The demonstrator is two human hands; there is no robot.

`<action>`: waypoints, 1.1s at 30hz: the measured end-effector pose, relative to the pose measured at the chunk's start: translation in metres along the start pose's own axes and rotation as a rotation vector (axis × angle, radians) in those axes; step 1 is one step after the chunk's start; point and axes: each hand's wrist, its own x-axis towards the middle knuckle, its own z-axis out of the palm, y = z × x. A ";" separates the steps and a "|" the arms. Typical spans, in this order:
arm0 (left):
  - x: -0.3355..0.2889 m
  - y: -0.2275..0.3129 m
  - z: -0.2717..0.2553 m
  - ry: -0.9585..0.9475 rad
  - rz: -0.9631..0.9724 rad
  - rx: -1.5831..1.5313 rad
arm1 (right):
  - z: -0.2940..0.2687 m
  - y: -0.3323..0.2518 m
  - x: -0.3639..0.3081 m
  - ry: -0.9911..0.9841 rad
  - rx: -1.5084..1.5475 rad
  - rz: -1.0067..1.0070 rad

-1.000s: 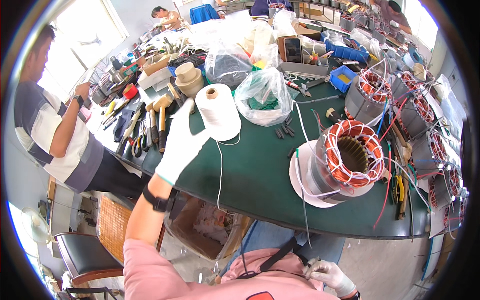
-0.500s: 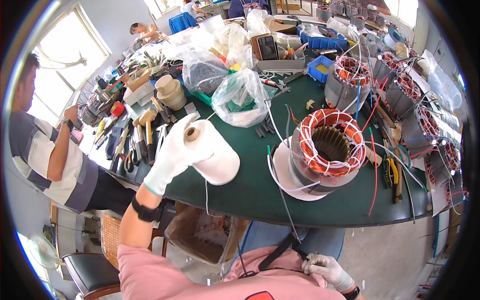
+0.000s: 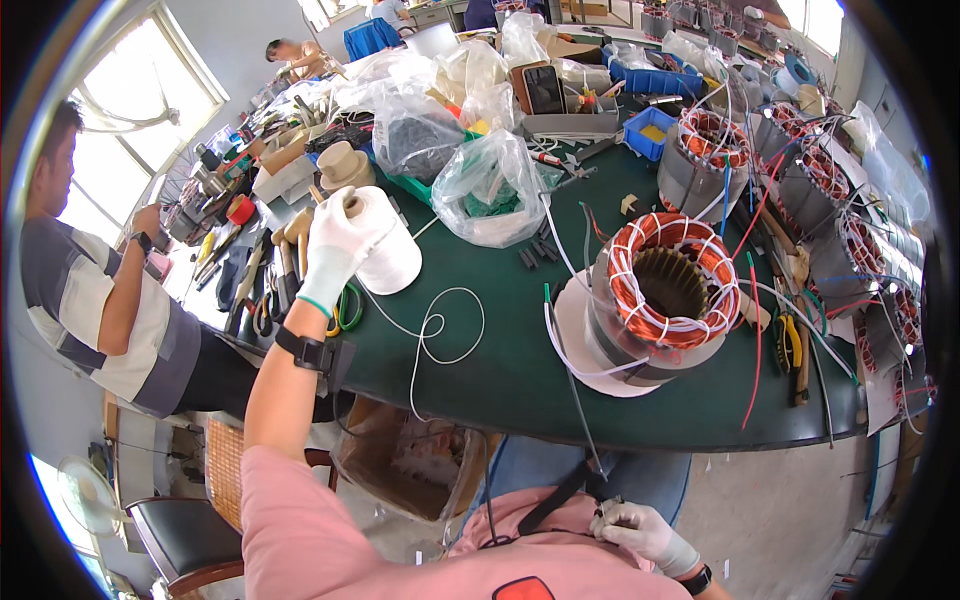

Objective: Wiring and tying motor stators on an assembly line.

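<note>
Across the middle, a big dark green table [image 3: 530, 365] with a round front edge. At the back, a jumble of clear bags [image 3: 490, 195], blue bins [image 3: 650, 78] and tools. Toward the right, a fat motor part [image 3: 635, 312] with an orange wire ring on top, on a round white pad [image 3: 572, 350]. Over to the left, a bright window [image 3: 130, 75] and a person in a striped shirt [image 3: 100, 285]. Down below, a chair with a black seat [image 3: 185, 535] and an open box of scraps [image 3: 400, 490].

Near the table's left side, a white spool [image 3: 392, 255], right up against the left hand [image 3: 338, 242]. Held by the top, with fingers bent round it. Cannot tell if resting on the table. From the spool, thin white string [image 3: 483, 318] in a loop. By the pink shirt [image 3: 310, 535], the right hand [image 3: 645, 532], fingers curled; cannot tell if holding anything.
</note>
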 end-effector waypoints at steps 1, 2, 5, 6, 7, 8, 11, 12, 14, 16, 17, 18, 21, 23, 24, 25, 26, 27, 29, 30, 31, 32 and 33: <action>-0.001 0.004 0.000 -0.015 -0.071 -0.024 | 0.001 -0.001 -0.001 0.003 -0.010 -0.008; -0.006 0.007 -0.003 -0.022 -0.076 -0.020 | 0.000 -0.001 -0.002 -0.001 -0.005 0.000; -0.035 0.026 -0.021 0.114 0.075 0.282 | -0.006 -0.009 -0.005 -0.080 -0.009 0.038; -0.053 0.035 -0.031 0.243 0.215 0.256 | -0.007 -0.015 -0.004 -0.085 -0.006 0.048; -0.076 0.046 -0.039 0.196 0.189 0.110 | -0.008 -0.019 -0.003 -0.117 -0.063 0.102; -0.102 0.055 -0.045 0.151 0.161 -0.032 | -0.009 -0.023 -0.002 -0.153 -0.119 0.156; -0.182 0.072 -0.049 -0.198 -0.220 -0.253 | -0.001 -0.047 0.014 -0.221 -0.156 0.275; -0.200 0.076 -0.045 -0.247 -0.211 -0.138 | 0.003 -0.054 0.022 -0.248 -0.130 0.358; -0.230 0.071 -0.025 -0.246 -0.133 0.073 | 0.013 -0.064 0.041 -0.323 -0.185 0.334; -0.241 0.076 -0.021 -0.356 -0.200 -0.043 | 0.025 -0.064 0.057 -0.291 -0.142 0.335; -0.247 0.084 -0.020 -0.334 -0.204 -0.144 | 0.031 -0.069 0.063 -0.269 -0.009 0.329; -0.256 0.094 -0.019 -0.312 -0.206 -0.247 | 0.038 -0.071 0.067 -0.244 0.125 0.321; -0.271 0.155 -0.041 -0.540 -0.743 -1.256 | 0.049 -0.055 0.081 -0.324 0.506 0.141; -0.287 0.181 -0.053 -0.564 -0.802 -1.516 | 0.062 -0.050 0.081 -0.308 0.599 0.112; -0.294 0.189 -0.059 -0.598 -0.785 -1.610 | 0.066 -0.048 0.080 -0.338 0.718 0.010; -0.302 0.191 -0.063 -0.703 -0.680 -1.623 | 0.067 -0.045 0.080 -0.356 0.834 -0.086; -0.306 0.190 -0.064 -0.804 -0.571 -1.634 | 0.066 -0.046 0.076 -0.335 0.838 -0.083; -0.305 0.185 -0.063 -1.009 -0.375 -1.606 | 0.064 -0.052 0.070 -0.188 0.858 -0.167; -0.315 0.187 -0.060 -1.159 -0.358 -1.534 | 0.050 -0.058 0.068 -0.244 0.913 -0.413; -0.323 0.186 -0.057 -1.150 -0.368 -1.527 | 0.043 -0.076 0.048 -0.137 0.783 -0.322; -0.322 0.186 -0.058 -1.128 -0.427 -1.540 | 0.036 -0.083 0.035 -0.204 0.759 -0.348; -0.321 0.185 -0.059 -1.098 -0.487 -1.550 | 0.032 -0.088 0.027 -0.279 0.730 -0.371; -0.322 0.185 -0.059 -1.053 -0.468 -1.646 | 0.036 -0.103 0.016 -0.137 0.598 -0.367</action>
